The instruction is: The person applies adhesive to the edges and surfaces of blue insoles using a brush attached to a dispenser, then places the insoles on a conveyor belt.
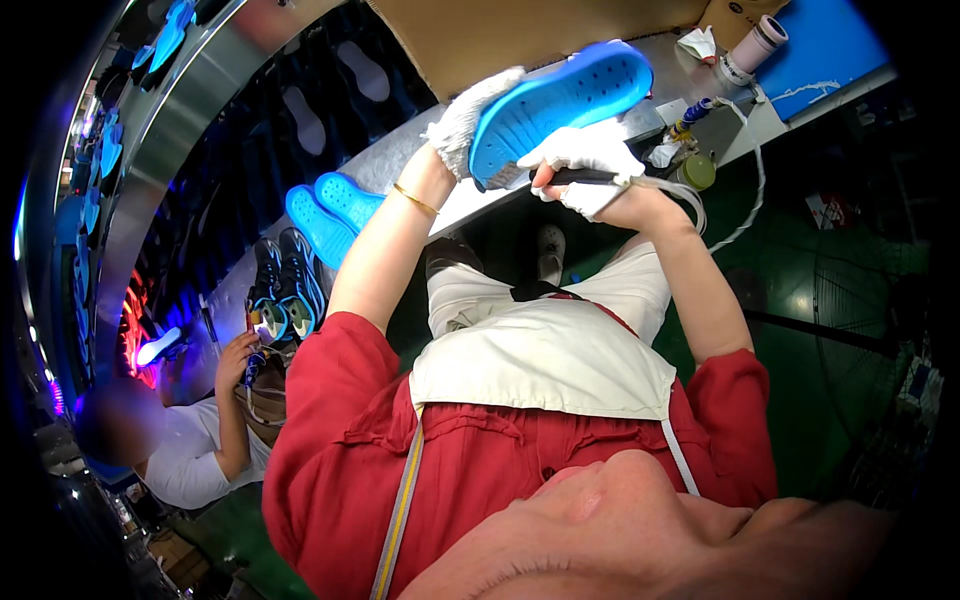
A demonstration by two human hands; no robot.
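My left hand, in a white knitted glove, grips the heel end of a bright blue shoe sole. The sole is tilted above the bench, and rows of small holes dot its face. My right hand wears a white glove with bare fingertips showing. Its fingers close round a black-handled brush whose flat, greyish-brown tip lies at the sole's heel edge. From the handle's rear a white tube loops away to the right. Beside my left forearm, a pair of blue soles rests on the bench.
A cardboard box stands behind the sole. To the right are a pink tumbler, a green-lidded jar and a blue surface. Dark shoes lie left, near a co-worker. Behind runs a conveyor carrying shoe parts.
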